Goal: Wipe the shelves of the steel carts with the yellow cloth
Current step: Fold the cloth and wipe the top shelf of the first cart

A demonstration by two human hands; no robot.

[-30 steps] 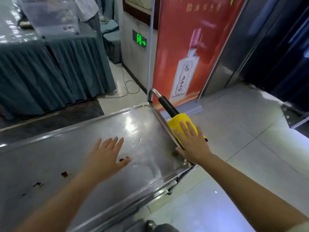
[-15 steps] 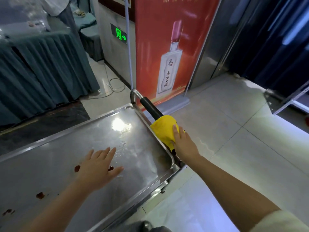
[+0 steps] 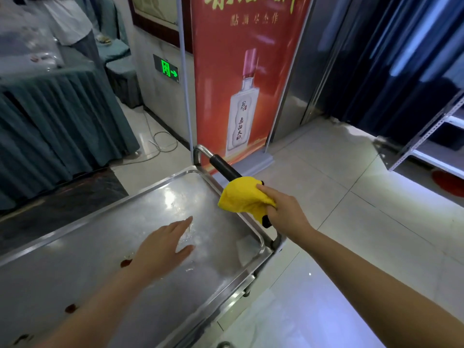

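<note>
The steel cart's top shelf [image 3: 105, 249] fills the lower left, shiny and wet, with a few brown spots near its left part. My right hand [image 3: 286, 212] grips the bunched yellow cloth [image 3: 241, 197], which is wrapped over the cart's black-sleeved handle [image 3: 224, 168] at the shelf's right end. My left hand [image 3: 163, 244] rests flat on the shelf, fingers together and pointing toward the handle, holding nothing.
A red standing banner [image 3: 241, 79] with a bottle picture stands just behind the handle. A table with a teal skirt [image 3: 57, 121] is at the left. White tiled floor [image 3: 351, 197] lies to the right, with a metal rack [image 3: 431, 136] at the far right.
My right hand has turned from lying over the cloth on the handle to pinching it from the side, bunching it up. My left hand slid slightly toward the handle. The view shifted.
</note>
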